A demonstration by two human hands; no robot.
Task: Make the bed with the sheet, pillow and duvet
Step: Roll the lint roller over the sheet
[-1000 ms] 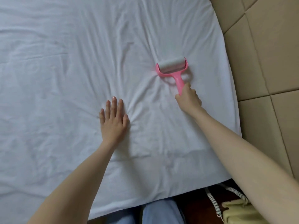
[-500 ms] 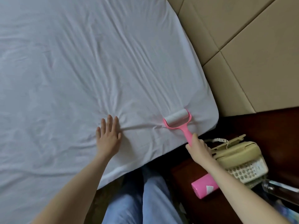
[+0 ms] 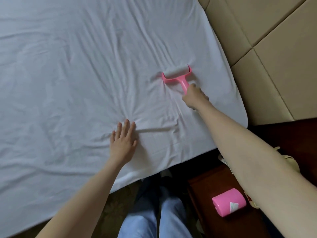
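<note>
**Fingers clamp pink roller as it travels back up the sheet**

Fingers [image 3: 197, 91] of the right hand [image 3: 193, 97] are curled tight round the handle of a pink plastic lint roller with a white sticky drum [image 3: 176, 74], whose drum lies flat on the wrinkled white bed sheet [image 3: 77, 66]. Half a second ago the drum sat close to the near corner of the bed; it now lies farther up the sheet, towards the padded headboard side, with creases fanning out from under it. The left hand [image 3: 122, 141] has stayed flat on the sheet, fingers straight and slightly spread, palm pressing the cloth, holding nothing. A taut fold runs from its fingertips towards the right arm.

The sheet covers the whole visible mattress. Its rounded corner lies to the right of the roller, near the beige panelled padded wall [image 3: 274, 57]. The near edge of the bed runs slantwise from lower left to that corner, just in front of the person's blue-trousered legs [image 3: 154, 220]. Wide open sheet stretches left and above both hands.

Beside the bed, a dark red wooden bedside table [image 3: 223, 224] carries a pink cylindrical roll with a white label [image 3: 229, 201]. A cream corded telephone [image 3: 226, 163] shows partly from behind the right forearm.
</note>
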